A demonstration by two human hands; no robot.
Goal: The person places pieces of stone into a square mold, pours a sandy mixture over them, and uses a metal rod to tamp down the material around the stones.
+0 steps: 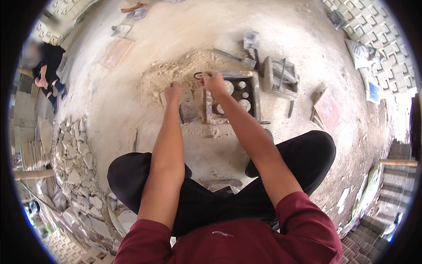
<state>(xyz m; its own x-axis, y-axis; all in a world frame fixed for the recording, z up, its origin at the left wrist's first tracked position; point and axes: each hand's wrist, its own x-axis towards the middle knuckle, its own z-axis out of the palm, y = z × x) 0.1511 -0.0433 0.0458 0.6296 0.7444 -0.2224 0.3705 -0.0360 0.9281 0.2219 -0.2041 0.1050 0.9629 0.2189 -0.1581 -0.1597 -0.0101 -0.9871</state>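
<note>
A square, dusty box frame (257, 94) lies on the floor before me, with several round, pale, dust-coated pieces (245, 105) in it. At its far left corner my right hand (212, 82) is closed on a dark loop handle (198, 76). My left hand (172, 93) is closed low over the loose powder, left of the frame; its fingers point away and what they hold, if anything, is hidden. A flat greyish piece (190, 111) lies between that hand and the frame. My right wrist and forearm cover part of the frame.
Pale powder (176, 64) is heaped beyond my hands. A scoop-like tool (248, 63) and a rectangular container (286, 90) lie to the right. Broken slabs (79, 154) are piled at left, flat boards (327, 110) at right. A person (47, 68) sits at the far left.
</note>
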